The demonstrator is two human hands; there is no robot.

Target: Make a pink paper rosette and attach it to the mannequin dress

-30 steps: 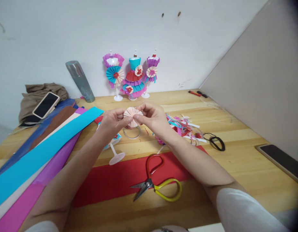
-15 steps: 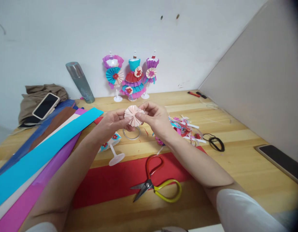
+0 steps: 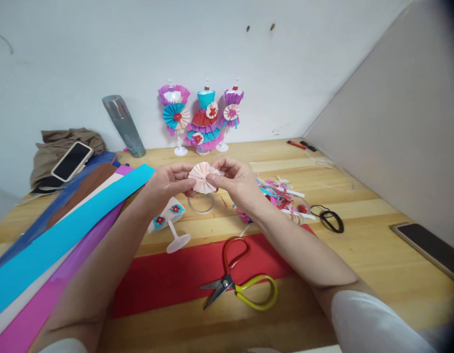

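Note:
A small pleated pale pink paper rosette [image 3: 202, 176] is held above the wooden table [image 3: 359, 255] between both hands. My left hand [image 3: 168, 184] pinches its left edge, my right hand [image 3: 236, 180] pinches its right side. Under the hands lie a tape ring [image 3: 200, 205] and a small white mannequin stand [image 3: 171, 228] tipped on its side, wearing a paper piece with red flowers. Scissors [image 3: 236, 279] with one red and one yellow handle rest on a red paper sheet [image 3: 168, 274] near me.
Long coloured paper strips [image 3: 57, 240] fan out on the left. Three dressed paper mannequins [image 3: 202, 120] stand at the wall beside a grey bottle [image 3: 123, 125]. A phone [image 3: 71, 161] lies on cloth, paper scraps [image 3: 285, 193] and a black band [image 3: 332, 219] on the right, another phone [image 3: 429, 247] far right.
The rosette has been turned slightly between the fingers. The tipped mannequin stand under the left forearm shows more now. The hands stay in the same place.

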